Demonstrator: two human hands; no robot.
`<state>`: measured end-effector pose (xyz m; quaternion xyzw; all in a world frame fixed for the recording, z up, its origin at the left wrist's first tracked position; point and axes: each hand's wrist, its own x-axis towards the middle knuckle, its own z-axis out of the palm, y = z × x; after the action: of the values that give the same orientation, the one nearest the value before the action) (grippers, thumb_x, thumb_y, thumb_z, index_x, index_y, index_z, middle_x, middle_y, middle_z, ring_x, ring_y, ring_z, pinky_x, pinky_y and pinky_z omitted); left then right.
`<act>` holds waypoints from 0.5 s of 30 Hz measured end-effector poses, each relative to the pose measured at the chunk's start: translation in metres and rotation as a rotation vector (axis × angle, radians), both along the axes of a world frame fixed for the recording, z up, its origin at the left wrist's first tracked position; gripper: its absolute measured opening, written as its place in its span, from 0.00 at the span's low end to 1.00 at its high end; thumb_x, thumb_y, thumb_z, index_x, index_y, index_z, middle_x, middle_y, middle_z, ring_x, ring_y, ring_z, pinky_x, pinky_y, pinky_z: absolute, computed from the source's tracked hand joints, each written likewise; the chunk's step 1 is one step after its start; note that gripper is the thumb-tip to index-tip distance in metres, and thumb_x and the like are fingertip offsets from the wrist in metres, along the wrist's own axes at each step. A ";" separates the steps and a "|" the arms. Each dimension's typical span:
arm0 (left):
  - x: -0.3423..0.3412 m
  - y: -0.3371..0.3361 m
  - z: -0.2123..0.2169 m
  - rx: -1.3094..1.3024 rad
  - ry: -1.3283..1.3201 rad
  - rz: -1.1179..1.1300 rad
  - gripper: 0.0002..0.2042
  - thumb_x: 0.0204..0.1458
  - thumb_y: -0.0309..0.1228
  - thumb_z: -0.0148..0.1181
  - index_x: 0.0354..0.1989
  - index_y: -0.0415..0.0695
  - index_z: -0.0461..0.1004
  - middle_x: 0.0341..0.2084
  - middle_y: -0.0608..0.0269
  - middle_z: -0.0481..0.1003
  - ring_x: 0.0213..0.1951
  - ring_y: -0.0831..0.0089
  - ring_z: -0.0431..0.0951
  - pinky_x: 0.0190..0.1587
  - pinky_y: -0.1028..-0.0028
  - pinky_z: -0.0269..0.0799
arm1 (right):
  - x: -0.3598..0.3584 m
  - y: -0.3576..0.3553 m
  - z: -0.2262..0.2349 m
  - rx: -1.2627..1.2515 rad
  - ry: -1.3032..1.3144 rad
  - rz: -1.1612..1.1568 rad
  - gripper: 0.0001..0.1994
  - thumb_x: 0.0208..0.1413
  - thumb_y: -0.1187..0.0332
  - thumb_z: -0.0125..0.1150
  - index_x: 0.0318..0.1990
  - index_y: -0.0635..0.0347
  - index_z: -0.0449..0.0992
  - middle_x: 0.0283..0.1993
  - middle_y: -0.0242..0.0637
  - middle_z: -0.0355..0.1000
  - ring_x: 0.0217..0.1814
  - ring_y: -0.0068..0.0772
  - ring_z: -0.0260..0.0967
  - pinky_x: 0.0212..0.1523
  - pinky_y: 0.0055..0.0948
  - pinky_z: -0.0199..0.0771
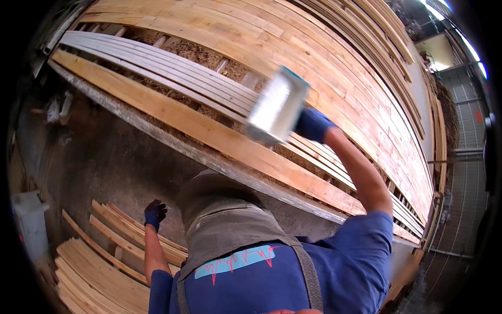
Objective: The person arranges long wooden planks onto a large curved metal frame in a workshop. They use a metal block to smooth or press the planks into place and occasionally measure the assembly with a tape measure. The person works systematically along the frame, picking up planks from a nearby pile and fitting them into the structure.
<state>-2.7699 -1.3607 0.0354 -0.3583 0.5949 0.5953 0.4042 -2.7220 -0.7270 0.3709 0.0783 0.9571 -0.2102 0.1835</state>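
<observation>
My right hand [312, 125], in a dark blue glove, is closed on a whitish rectangular box-shaped tool [275, 107] with a teal edge. It is tilted and slightly blurred, so its exact kind is unclear. The tool is over a row of white-faced narrow strips [172, 65] and a single yellowish wooden board [172, 115] on the bench. Low on the left, my gloved left hand [156, 213] hangs beside my body, its fingers loosely bent and apart, holding nothing. Close to it in the picture are stacked wooden strips [123, 230].
A broad panel of joined planks [293, 44] covers the bench's far side, with sawdust [193, 52] in the gap before it. The bench's pale front edge [141, 118] runs diagonally in front of me. More boards [99, 272] are stacked lower left, near a grey bin [29, 222].
</observation>
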 end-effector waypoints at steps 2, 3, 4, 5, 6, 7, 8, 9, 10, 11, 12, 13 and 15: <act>0.053 0.024 0.023 -0.065 0.014 -0.038 0.12 0.59 0.40 0.54 0.48 0.54 0.74 0.35 0.61 0.80 0.29 0.69 0.78 0.27 0.71 0.70 | 0.072 0.030 0.013 0.116 -0.074 -0.052 0.09 0.59 0.63 0.56 0.41 0.57 0.78 0.41 0.49 0.77 0.45 0.51 0.74 0.47 0.42 0.73; 0.075 0.044 0.027 -0.072 0.055 -0.046 0.12 0.59 0.41 0.54 0.48 0.54 0.74 0.35 0.61 0.80 0.30 0.69 0.78 0.27 0.71 0.70 | 0.113 0.065 0.001 0.154 -0.121 -0.068 0.10 0.58 0.63 0.57 0.42 0.57 0.78 0.41 0.48 0.78 0.45 0.50 0.74 0.49 0.42 0.73; 0.100 0.061 0.027 -0.085 0.090 -0.057 0.12 0.58 0.41 0.54 0.48 0.54 0.74 0.35 0.61 0.80 0.30 0.70 0.79 0.28 0.71 0.70 | 0.151 0.096 -0.004 0.133 -0.032 0.020 0.11 0.58 0.62 0.58 0.43 0.56 0.78 0.43 0.49 0.77 0.45 0.49 0.73 0.50 0.41 0.72; 0.125 0.078 0.021 -0.091 0.118 -0.076 0.12 0.58 0.41 0.55 0.48 0.55 0.74 0.36 0.62 0.80 0.30 0.70 0.79 0.28 0.71 0.71 | 0.171 0.104 0.013 0.163 -0.083 0.004 0.11 0.59 0.62 0.58 0.45 0.56 0.78 0.44 0.49 0.77 0.46 0.48 0.73 0.50 0.40 0.72; 0.146 0.092 0.016 -0.053 0.129 -0.052 0.13 0.58 0.41 0.55 0.49 0.55 0.74 0.36 0.62 0.80 0.30 0.70 0.79 0.28 0.70 0.71 | 0.192 0.111 0.030 0.194 -0.134 -0.015 0.12 0.59 0.62 0.58 0.46 0.55 0.78 0.46 0.48 0.77 0.46 0.46 0.74 0.51 0.39 0.72; 0.164 0.107 0.010 -0.014 0.140 -0.030 0.13 0.59 0.41 0.55 0.50 0.55 0.73 0.36 0.62 0.80 0.30 0.70 0.79 0.28 0.70 0.72 | 0.208 0.132 0.015 0.127 -0.058 0.027 0.12 0.59 0.62 0.58 0.47 0.54 0.78 0.46 0.47 0.77 0.47 0.45 0.73 0.52 0.39 0.71; 0.199 0.130 0.002 0.033 0.125 -0.021 0.14 0.59 0.41 0.55 0.51 0.55 0.73 0.36 0.62 0.80 0.30 0.70 0.79 0.29 0.69 0.72 | 0.233 0.165 0.007 0.064 -0.009 0.055 0.12 0.59 0.62 0.58 0.48 0.53 0.77 0.46 0.47 0.77 0.47 0.43 0.73 0.53 0.39 0.71; 0.235 0.139 0.001 0.055 0.112 -0.018 0.14 0.59 0.41 0.55 0.52 0.55 0.72 0.37 0.62 0.81 0.30 0.70 0.80 0.29 0.69 0.72 | 0.232 0.154 0.020 0.035 -0.201 -0.050 0.12 0.60 0.62 0.59 0.49 0.53 0.77 0.46 0.46 0.77 0.47 0.43 0.72 0.53 0.39 0.71; 0.265 0.155 0.002 0.025 0.068 -0.030 0.16 0.60 0.42 0.53 0.55 0.56 0.70 0.38 0.61 0.80 0.31 0.69 0.80 0.30 0.68 0.72 | 0.232 0.145 0.028 -0.026 -0.223 -0.150 0.12 0.60 0.62 0.59 0.49 0.53 0.77 0.45 0.47 0.77 0.45 0.43 0.72 0.53 0.39 0.71; 0.294 0.177 -0.001 0.023 0.032 -0.071 0.17 0.61 0.43 0.52 0.57 0.57 0.68 0.39 0.61 0.80 0.31 0.68 0.80 0.31 0.67 0.73 | 0.245 0.182 -0.010 -0.168 0.067 -0.001 0.12 0.59 0.61 0.59 0.47 0.54 0.78 0.44 0.47 0.77 0.43 0.42 0.72 0.50 0.39 0.73; 0.331 0.182 -0.008 -0.009 -0.012 -0.083 0.19 0.61 0.45 0.50 0.60 0.58 0.66 0.41 0.60 0.80 0.32 0.67 0.80 0.32 0.66 0.73 | 0.231 0.170 0.000 0.046 -0.045 0.091 0.12 0.57 0.61 0.59 0.45 0.54 0.78 0.41 0.46 0.77 0.41 0.41 0.72 0.46 0.39 0.74; 0.367 0.177 -0.022 0.077 0.064 -0.090 0.20 0.62 0.45 0.48 0.62 0.59 0.64 0.44 0.60 0.79 0.36 0.64 0.79 0.36 0.64 0.73 | 0.223 0.176 -0.015 0.109 -0.076 0.161 0.11 0.56 0.62 0.58 0.44 0.53 0.78 0.40 0.46 0.77 0.40 0.40 0.73 0.43 0.39 0.74; 0.423 0.200 -0.017 0.044 0.038 0.082 0.19 0.63 0.44 0.48 0.62 0.59 0.64 0.47 0.59 0.78 0.41 0.62 0.78 0.40 0.62 0.72 | 0.248 0.160 0.001 0.053 -0.057 0.155 0.12 0.60 0.61 0.55 0.41 0.59 0.77 0.40 0.50 0.77 0.40 0.49 0.72 0.45 0.42 0.72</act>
<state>-2.3472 -1.1608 0.0183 -0.3622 0.5740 0.6308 0.3760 -2.4742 -0.5673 0.3718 0.0148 0.9598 -0.1678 0.2244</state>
